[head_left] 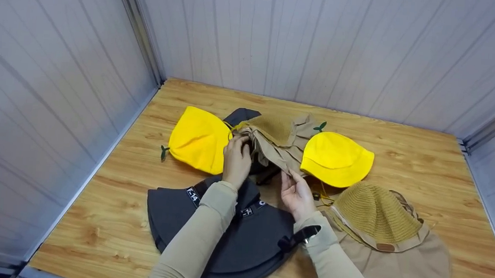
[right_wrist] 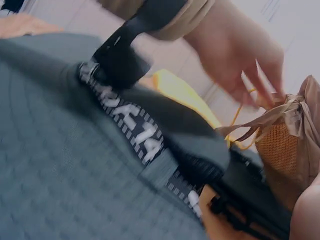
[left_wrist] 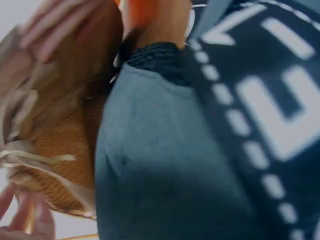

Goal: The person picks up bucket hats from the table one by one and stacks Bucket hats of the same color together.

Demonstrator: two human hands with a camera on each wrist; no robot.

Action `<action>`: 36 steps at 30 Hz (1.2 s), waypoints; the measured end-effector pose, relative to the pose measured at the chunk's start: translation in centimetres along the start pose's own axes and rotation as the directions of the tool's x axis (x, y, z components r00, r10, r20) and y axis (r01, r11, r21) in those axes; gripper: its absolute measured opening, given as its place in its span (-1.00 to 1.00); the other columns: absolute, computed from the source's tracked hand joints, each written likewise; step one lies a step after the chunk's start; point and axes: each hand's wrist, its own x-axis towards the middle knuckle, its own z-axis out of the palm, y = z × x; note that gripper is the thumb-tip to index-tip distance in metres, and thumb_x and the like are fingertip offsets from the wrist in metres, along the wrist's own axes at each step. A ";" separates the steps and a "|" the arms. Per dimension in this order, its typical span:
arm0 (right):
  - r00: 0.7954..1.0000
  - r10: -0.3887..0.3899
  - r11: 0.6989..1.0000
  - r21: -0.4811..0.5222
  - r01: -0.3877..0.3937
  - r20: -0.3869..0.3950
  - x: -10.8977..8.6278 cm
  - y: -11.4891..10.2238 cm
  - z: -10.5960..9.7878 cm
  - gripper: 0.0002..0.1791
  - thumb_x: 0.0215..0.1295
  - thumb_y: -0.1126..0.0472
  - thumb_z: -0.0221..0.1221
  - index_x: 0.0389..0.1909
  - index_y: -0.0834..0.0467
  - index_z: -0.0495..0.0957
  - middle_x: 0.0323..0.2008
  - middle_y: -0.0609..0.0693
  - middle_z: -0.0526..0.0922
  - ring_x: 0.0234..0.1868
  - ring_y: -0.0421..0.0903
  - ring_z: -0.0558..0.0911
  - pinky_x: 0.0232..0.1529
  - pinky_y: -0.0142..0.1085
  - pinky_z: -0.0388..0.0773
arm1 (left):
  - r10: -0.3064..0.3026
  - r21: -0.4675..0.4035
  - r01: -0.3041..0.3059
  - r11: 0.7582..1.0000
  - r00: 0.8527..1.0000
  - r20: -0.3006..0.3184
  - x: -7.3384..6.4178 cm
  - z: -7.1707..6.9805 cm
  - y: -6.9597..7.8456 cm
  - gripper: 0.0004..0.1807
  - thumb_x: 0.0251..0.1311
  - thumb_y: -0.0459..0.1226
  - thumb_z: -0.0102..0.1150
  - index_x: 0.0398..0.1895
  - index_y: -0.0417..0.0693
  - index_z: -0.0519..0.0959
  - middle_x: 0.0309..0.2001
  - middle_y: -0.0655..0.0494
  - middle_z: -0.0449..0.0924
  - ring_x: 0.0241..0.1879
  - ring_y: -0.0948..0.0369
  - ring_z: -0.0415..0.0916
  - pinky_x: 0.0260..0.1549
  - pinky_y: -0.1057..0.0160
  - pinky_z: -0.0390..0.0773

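A tan sun hat (head_left: 273,129) with a woven straw crown and ruffled cloth brim stands between both hands. My left hand (head_left: 237,159) has its fingertips at the hat's edge, by the knotted cloth tie (right_wrist: 292,107). My right hand (head_left: 297,196) pinches the near brim between thumb and fingers. A yellow cord (right_wrist: 235,120) hangs beside the left fingers. Below the hands lie stacked dark grey hats (head_left: 246,240) with white-lettered bands. The left wrist view shows the straw crown (left_wrist: 55,135) close to the grey fabric (left_wrist: 150,150).
A yellow bucket hat (head_left: 201,141) with a green sprout lies left, and another yellow hat (head_left: 337,158) lies right. Another straw-crowned tan hat (head_left: 375,213) sits at the front right. Dark fabric (head_left: 242,114) shows behind the held hat. Pale panels enclose the wooden table (head_left: 112,208).
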 end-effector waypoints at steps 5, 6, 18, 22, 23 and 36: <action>0.999 0.010 1.000 0.014 -0.011 0.034 -0.2 0.2 0.4 -0.63 0.51 0.35 -0.13 -0.42 0.34 0.59 -0.46 0.17 0.74 -0.47 -0.03 0.76 -0.34 -0.37 0.69 | 0.101 0.198 -0.077 0.977 0.988 -0.115 1.4 -0.5 -0.8 -0.54 0.23 -0.48 0.11 0.20 -0.08 0.43 0.48 -0.21 0.10 0.35 -0.19 0.12 0.22 -0.11 0.37; 0.999 0.012 1.000 0.013 -0.012 0.040 -0.2 0.2 0.4 -0.63 0.51 0.34 -0.13 -0.43 0.34 0.59 -0.47 0.16 0.74 -0.47 -0.03 0.76 -0.35 -0.37 0.69 | 0.098 0.227 -0.071 0.971 0.989 -0.110 1.9 -0.9 -1.0 -0.48 0.21 -0.49 0.13 0.25 -0.06 0.39 0.47 -0.20 0.11 0.34 -0.19 0.15 0.19 -0.11 0.39; 0.995 0.040 0.999 -0.006 -0.039 0.095 -0.2 0.6 -0.5 -0.59 0.53 0.35 -0.19 -0.43 0.34 0.58 -0.45 0.17 0.75 -0.42 -0.04 0.77 -0.27 -0.38 0.69 | -0.057 0.362 0.049 0.931 0.998 0.009 5.7 -6.1 -2.6 -0.75 0.37 -0.38 0.12 0.03 -0.17 0.67 -0.04 -0.15 0.64 -0.01 -0.04 0.59 0.04 0.09 0.58; 0.996 0.033 0.999 0.006 -0.034 0.087 -0.2 0.6 -0.8 -0.60 0.53 0.35 -0.18 -0.42 0.34 0.58 -0.44 0.17 0.75 -0.42 -0.04 0.76 -0.28 -0.37 0.69 | -0.123 0.336 0.108 0.936 0.992 0.024 5.6 -6.1 -2.9 -0.74 0.36 -0.39 0.09 0.03 -0.17 0.67 -0.04 -0.16 0.60 -0.01 -0.04 0.56 0.04 0.09 0.56; 0.997 0.029 1.000 0.007 -0.029 0.077 -0.2 0.6 -0.9 -0.60 0.53 0.35 -0.17 -0.42 0.34 0.58 -0.44 0.16 0.75 -0.42 -0.05 0.76 -0.29 -0.37 0.69 | -0.168 0.299 0.151 0.942 0.985 0.030 5.5 -6.0 -2.9 -0.72 0.35 -0.39 0.07 0.05 -0.17 0.66 -0.03 -0.16 0.59 0.00 -0.04 0.54 0.03 0.10 0.56; 0.998 0.002 0.998 -0.058 0.002 0.070 -0.5 1.7 -1.1 -0.68 0.52 0.38 -0.12 -0.39 0.30 0.56 -0.43 0.11 0.73 -0.38 -0.06 0.75 -0.27 -0.34 0.70 | -0.404 -0.545 0.695 0.469 0.718 0.567 0.7 -2.9 0.6 -0.22 0.39 0.27 -0.17 0.44 -0.06 0.24 0.17 -0.12 0.45 -0.08 -0.04 0.58 -0.22 0.07 0.66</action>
